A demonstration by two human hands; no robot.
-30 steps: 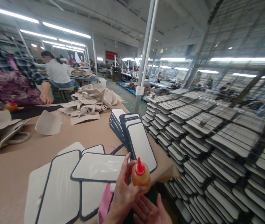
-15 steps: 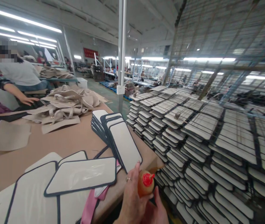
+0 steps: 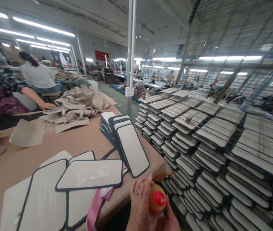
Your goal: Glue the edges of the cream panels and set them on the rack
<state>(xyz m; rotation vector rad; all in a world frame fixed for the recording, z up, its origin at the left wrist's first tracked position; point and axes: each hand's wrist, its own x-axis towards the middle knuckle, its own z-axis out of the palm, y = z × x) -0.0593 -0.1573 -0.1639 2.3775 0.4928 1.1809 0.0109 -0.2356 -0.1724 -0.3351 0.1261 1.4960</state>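
A squeeze bottle of amber contents (image 3: pixel 154 197) with a red nozzle cap is cupped between my two hands beside the table's front corner. My left hand (image 3: pixel 140 202), with a ring on one finger, is closed against its left side. From below and the right, my right hand (image 3: pixel 171 219) grips the same bottle; part of it is hidden. Nearest to them on the table lies a fanned stack of pale panels with dark edging (image 3: pixel 133 150). Further left, a shiny dark-edged panel (image 3: pixel 91 173) rests across larger pale panels (image 3: pixel 46 192).
Right of the table (image 3: pixel 61 139), a wire rack (image 3: pixel 223 109) holds many layers of pale panels. A pile of beige bag pieces (image 3: pixel 78 106) sits at the back, where a co-worker's hand (image 3: pixel 46 105) touches it. A pink strip (image 3: pixel 95 208) hangs over the front edge.
The view has swung left, so the table's contents appear further right. Both hands still hold the bottle, its nozzle now tipped more downward. The co-worker's hand has reached the bag pile.
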